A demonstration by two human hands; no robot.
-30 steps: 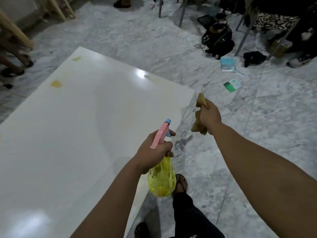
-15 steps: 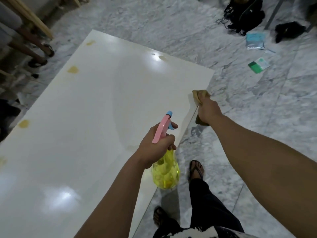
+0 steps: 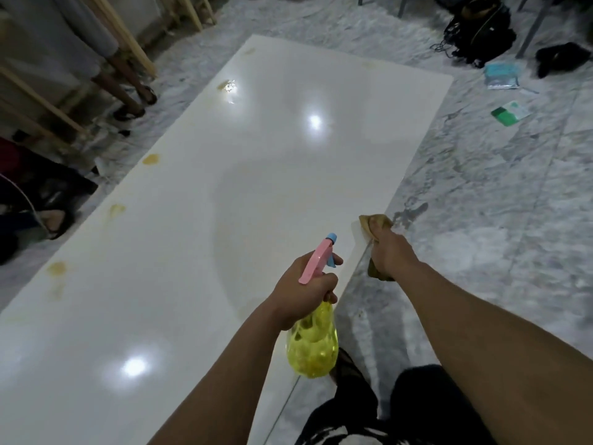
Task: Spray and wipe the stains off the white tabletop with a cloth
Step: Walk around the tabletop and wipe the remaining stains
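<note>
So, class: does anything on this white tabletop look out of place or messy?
Yes. Yellowish stains dot the tabletop's left edge, with another farther along. The cloth sits at the right edge, away from them.

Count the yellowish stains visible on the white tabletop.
5 clear ones, all along the far-left edge: near the far corner, beside the glare spot, mid-edge, further along, nearest. Fainter marks may exist; glare could hide others.
</note>
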